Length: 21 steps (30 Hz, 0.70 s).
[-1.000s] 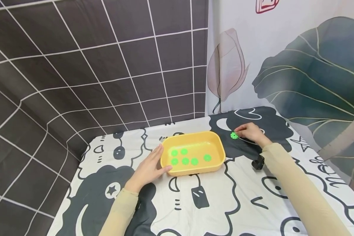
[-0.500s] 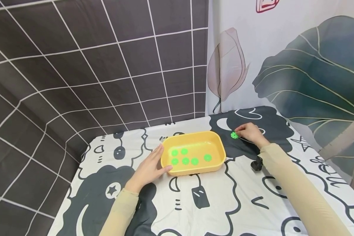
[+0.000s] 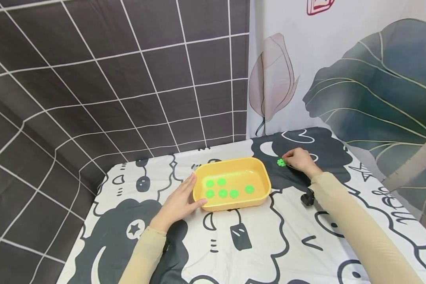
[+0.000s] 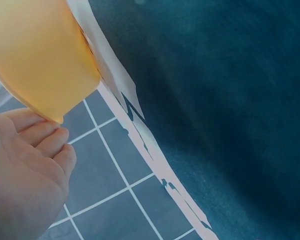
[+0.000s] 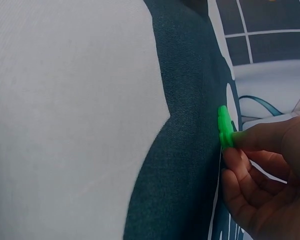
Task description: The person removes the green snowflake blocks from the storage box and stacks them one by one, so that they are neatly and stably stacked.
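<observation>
A yellow plastic tray (image 3: 230,205) with raised walls stands on the patterned cloth, and several bright green notched discs (image 3: 249,189) lie flat inside it. My left hand (image 3: 177,202) holds the tray's left end, the thumb at the front rim and the fingers along the side. In the left wrist view the fingertips (image 4: 52,142) meet the rim of the yellow wall. Right of the tray, my right hand (image 3: 301,161) pinches another green notched disc (image 3: 281,162) between thumb and fingers. The right wrist view shows this disc (image 5: 224,127) nearly edge-on.
A black-and-white cartoon cloth (image 3: 248,260) covers the surface. Behind it hangs a dark grid-patterned cloth (image 3: 127,79), with a pale leaf-and-flower curtain (image 3: 280,23) at the right. A small black device (image 3: 308,197) sits at the right wrist.
Almost nothing differs. The right forearm has shifted slightly to the left while the hand keeps its pinch on the green disc; the left hand and tray stay put.
</observation>
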Available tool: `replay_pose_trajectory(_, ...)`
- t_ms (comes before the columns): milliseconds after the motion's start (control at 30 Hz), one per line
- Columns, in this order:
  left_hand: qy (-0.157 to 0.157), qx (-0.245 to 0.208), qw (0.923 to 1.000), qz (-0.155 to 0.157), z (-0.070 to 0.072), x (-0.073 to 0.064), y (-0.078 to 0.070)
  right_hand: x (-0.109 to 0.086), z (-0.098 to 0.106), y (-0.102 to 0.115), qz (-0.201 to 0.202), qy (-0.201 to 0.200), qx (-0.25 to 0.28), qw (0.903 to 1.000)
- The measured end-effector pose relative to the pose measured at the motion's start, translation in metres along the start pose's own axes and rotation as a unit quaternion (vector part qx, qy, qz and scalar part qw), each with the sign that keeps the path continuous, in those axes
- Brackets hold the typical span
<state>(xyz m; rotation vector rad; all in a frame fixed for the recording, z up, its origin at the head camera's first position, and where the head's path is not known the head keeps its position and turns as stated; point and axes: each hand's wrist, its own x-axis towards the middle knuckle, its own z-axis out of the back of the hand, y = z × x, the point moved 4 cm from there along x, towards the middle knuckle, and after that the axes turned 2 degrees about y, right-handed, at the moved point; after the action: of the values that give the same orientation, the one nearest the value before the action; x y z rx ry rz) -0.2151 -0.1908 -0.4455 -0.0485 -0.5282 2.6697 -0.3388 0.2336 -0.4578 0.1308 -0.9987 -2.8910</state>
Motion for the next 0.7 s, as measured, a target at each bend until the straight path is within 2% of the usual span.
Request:
replay_pose_trajectory(367, 0.001, 0.000, 1.0000, 0.002, -0.0005, -0.0002, 0.0002, -0.0009, -0.0013, -0.0004, -0.015, 0.015, 0.010, 0.9997)
replay_pose_trajectory(700, 0.002, -0.001, 1.0000, 0.000, -0.0002, 0.0000, 0.0009, -0.0018, 0.0004, 0.0001, -0.014, 0.008, 0.011, 0.9998)
